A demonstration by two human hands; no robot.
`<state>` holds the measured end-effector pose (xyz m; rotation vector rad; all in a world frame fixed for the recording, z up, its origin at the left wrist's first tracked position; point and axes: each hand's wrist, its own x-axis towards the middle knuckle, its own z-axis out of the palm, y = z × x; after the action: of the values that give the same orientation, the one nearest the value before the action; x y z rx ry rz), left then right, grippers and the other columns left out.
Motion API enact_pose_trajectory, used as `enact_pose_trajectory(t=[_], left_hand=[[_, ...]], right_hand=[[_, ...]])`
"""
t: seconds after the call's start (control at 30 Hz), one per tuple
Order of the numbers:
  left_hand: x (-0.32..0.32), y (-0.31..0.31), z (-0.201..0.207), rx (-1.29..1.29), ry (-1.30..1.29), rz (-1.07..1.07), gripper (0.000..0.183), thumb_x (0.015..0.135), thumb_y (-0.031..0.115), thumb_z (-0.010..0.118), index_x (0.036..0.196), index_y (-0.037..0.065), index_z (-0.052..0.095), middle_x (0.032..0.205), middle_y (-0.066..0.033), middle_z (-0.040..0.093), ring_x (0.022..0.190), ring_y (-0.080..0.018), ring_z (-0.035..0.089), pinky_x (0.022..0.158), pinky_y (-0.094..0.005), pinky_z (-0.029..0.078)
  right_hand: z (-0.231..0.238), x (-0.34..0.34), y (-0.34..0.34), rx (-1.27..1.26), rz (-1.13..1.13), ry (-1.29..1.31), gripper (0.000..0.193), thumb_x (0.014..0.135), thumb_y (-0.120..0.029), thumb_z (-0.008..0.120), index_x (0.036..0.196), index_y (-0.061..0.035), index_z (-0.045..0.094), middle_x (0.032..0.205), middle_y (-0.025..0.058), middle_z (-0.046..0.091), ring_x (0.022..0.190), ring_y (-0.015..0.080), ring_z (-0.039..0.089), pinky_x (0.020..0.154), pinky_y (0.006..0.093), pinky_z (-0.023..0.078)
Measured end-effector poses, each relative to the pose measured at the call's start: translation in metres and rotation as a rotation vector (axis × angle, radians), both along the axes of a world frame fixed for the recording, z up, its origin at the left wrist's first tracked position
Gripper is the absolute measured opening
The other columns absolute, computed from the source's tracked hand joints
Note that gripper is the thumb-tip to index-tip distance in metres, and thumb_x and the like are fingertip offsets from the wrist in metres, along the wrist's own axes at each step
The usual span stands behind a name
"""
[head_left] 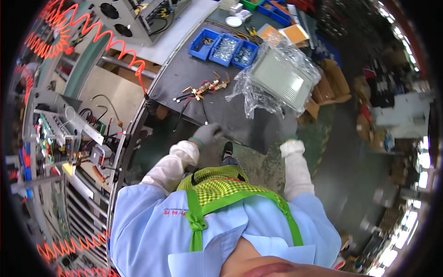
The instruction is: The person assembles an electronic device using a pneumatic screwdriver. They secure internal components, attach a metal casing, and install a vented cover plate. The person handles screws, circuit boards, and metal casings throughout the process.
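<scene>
My left hand (208, 134), in a grey glove, is at the table's near edge with its fingers curled closed. Whatever they may hold is hidden. Right beside it ends a thin black cable (203, 111) with a pale tip, running from a copper pipe assembly (203, 89) with black leads that lies on the dark tabletop. My right hand (289, 128), also gloved, is smeared by motion just below a pale grey panel (282, 78) partly wrapped in clear plastic film (247, 94). Its fingers cannot be made out, nor whether it touches the panel.
Blue bins (225, 49) of small metal parts stand at the table's far side. An open cardboard box (330, 83) is at the right. A red coiled hose (108, 39) hangs at the left, above a roller conveyor (85, 198) and a metal chassis (69, 122) with wiring.
</scene>
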<state>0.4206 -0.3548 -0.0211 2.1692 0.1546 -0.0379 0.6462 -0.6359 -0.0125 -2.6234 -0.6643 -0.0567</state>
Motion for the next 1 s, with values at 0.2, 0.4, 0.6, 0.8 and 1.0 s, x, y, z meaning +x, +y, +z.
enact_pose_trajectory(t=[0.2,0.4,0.6,0.8,1.0], left_hand=[[0.001,-0.078,-0.02,-0.047,0.271,-0.21,0.028,0.085,0.029,0.057,0.101,0.007,0.063,0.09,-0.0199,0.065,0.086,-0.038,0.062,0.075,-0.0439,0.049],[0.029,-0.05,-0.033,0.082,0.162,-0.042,0.027,0.085,0.028,0.059,0.099,0.006,0.063,0.09,-0.0184,0.065,0.084,-0.0358,0.062,0.074,-0.0429,0.049],[0.145,-0.044,0.025,0.033,0.011,0.014,0.025,0.085,0.024,0.059,0.1,0.005,0.061,0.087,-0.0158,0.065,0.081,-0.0315,0.063,0.073,-0.0389,0.05],[0.234,-0.048,0.049,-0.806,0.162,0.25,0.054,0.088,0.042,0.059,0.128,0.01,0.042,0.121,-0.0143,0.052,0.1,-0.0271,0.058,0.083,-0.0417,0.05],[0.292,-0.056,0.059,-1.534,-0.02,0.438,0.044,0.094,0.038,0.053,0.127,0.012,0.041,0.123,-0.0139,0.048,0.102,-0.0282,0.055,0.093,-0.039,0.048]], right_hand=[[-0.033,0.104,0.043,-0.471,0.175,-0.089,0.029,0.082,-0.032,0.061,0.101,-0.01,0.061,0.099,0.0139,0.062,0.091,0.0292,0.062,0.077,0.0438,0.051],[0.012,0.133,0.037,-0.215,0.359,-0.136,0.028,0.082,-0.033,0.06,0.099,-0.0105,0.059,0.094,0.0135,0.062,0.086,0.0316,0.062,0.073,0.0449,0.05],[0.103,0.203,-0.013,-0.208,0.275,-0.23,0.035,0.077,-0.038,0.065,0.097,-0.0107,0.059,0.088,0.0131,0.062,0.082,0.033,0.062,0.07,0.0452,0.049],[0.146,0.207,0.012,-0.175,0.467,-0.366,0.028,0.073,-0.032,0.07,0.089,-0.0106,0.06,0.083,0.0099,0.061,0.081,0.0301,0.061,0.07,0.042,0.048],[0.129,0.182,0.008,-0.193,0.393,-0.327,0.031,0.072,-0.033,0.07,0.09,-0.0095,0.061,0.083,0.0108,0.061,0.078,0.0307,0.061,0.068,0.0416,0.048]])
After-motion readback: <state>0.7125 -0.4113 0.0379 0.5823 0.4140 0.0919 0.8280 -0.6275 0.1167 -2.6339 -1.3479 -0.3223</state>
